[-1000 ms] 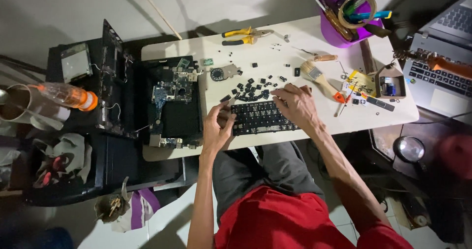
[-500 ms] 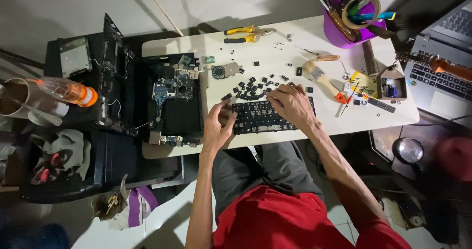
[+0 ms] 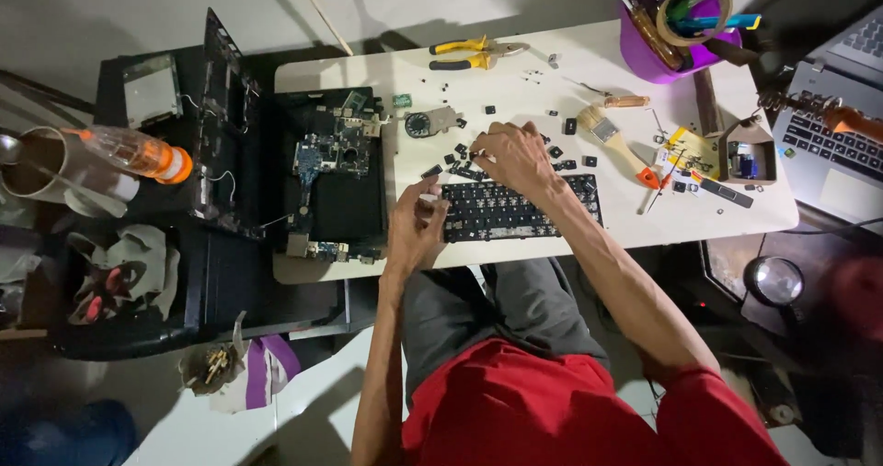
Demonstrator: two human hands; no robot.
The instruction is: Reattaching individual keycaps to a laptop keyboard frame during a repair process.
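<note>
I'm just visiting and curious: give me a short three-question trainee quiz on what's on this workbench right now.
1. True or false: the right hand rests among loose black keycaps.
2. Which tool lies at the white table's far edge: A yellow-handled pliers, B hammer, C saw?
3. Fill in: the left hand is at the left end of the black ____.

Key: 1 true; 2 A; 3 keyboard.
</note>
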